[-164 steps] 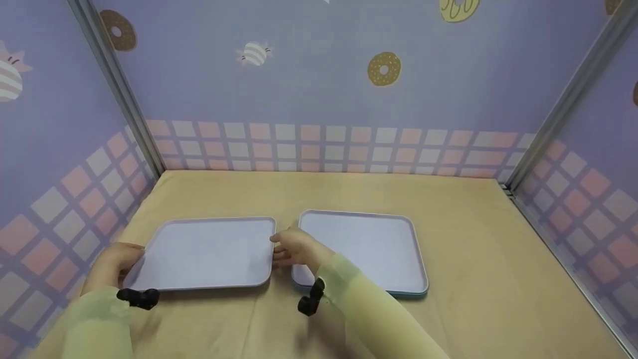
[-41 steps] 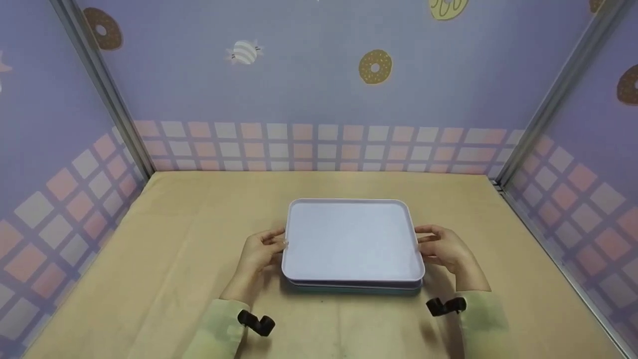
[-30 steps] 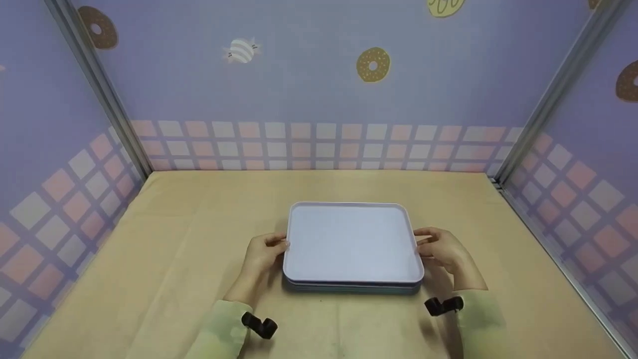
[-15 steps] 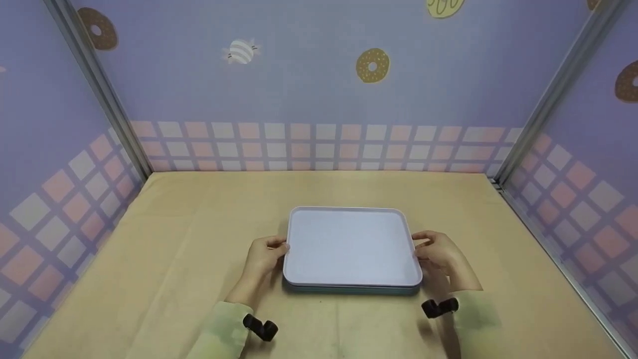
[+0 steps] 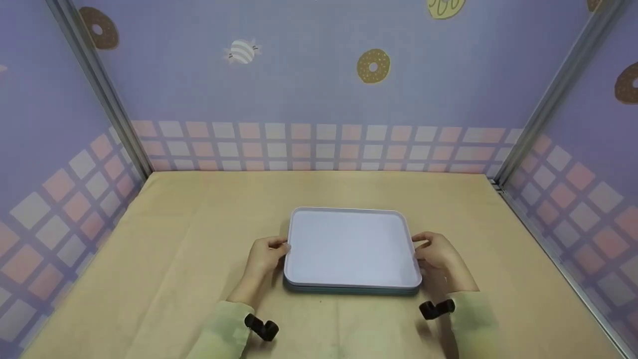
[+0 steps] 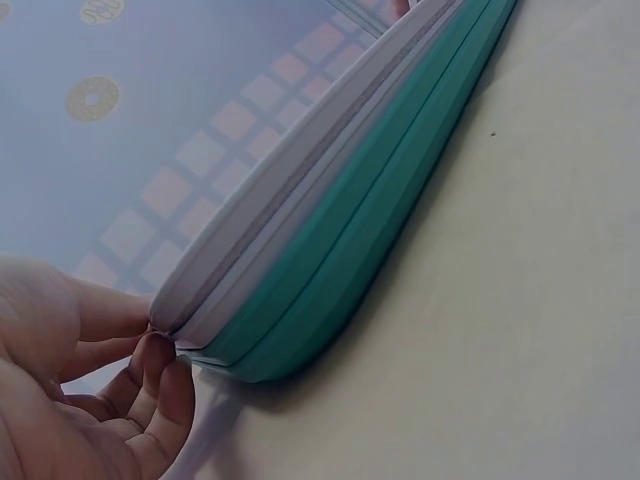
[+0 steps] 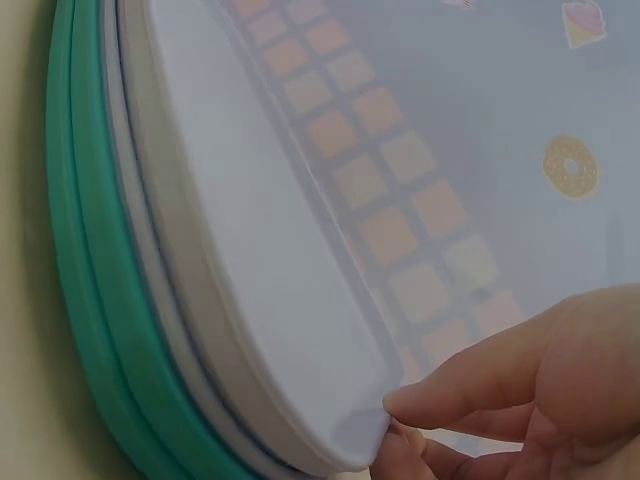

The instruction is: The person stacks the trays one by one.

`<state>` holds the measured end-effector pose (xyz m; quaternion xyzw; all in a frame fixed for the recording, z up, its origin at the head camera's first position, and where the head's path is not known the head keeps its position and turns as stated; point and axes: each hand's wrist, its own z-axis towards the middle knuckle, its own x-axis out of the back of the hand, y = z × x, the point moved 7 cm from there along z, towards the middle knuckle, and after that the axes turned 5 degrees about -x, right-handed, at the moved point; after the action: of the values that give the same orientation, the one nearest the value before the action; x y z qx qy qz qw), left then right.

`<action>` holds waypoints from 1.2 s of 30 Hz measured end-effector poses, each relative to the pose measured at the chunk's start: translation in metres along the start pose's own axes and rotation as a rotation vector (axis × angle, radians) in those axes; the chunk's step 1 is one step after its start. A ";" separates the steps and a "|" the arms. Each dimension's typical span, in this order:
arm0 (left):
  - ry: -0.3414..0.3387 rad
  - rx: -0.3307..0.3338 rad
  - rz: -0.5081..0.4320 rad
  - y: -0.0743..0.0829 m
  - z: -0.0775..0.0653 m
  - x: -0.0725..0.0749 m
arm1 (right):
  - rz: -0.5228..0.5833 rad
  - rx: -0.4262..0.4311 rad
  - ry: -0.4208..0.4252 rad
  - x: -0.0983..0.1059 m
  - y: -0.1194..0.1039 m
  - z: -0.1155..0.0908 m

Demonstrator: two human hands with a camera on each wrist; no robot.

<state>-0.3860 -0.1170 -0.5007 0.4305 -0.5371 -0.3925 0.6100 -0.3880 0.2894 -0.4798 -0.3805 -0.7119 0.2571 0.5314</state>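
A white rectangular tray tops a stack near the middle of the table. Beneath it the left wrist view shows a second white tray and two green trays, their edges nearly lined up. My left hand pinches the top tray's left rim, with the thumb over the edge and the other fingers lower along the side. At the opposite rim my right hand pinches the same tray; its thumb and fingertips meet at the edge in the right wrist view. The top tray lies close on the one below.
A yellow cloth covers the table under the stack. Patterned purple walls stand behind and on both sides, with metal posts at the corners. Both wrists carry black camera mounts.
Earlier, both hands held a white tray to the left of the stack. It has since moved right onto the stack, then settled lower and slightly nearer. In the last half second, hardly anything moved.
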 end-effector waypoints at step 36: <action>-0.028 -0.024 0.144 0.018 0.019 0.005 | -0.102 0.076 0.104 0.004 -0.041 0.023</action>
<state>-0.4038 -0.1181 -0.4811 0.3780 -0.5702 -0.3600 0.6343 -0.4213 0.2699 -0.4524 -0.3360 -0.6915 0.2367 0.5940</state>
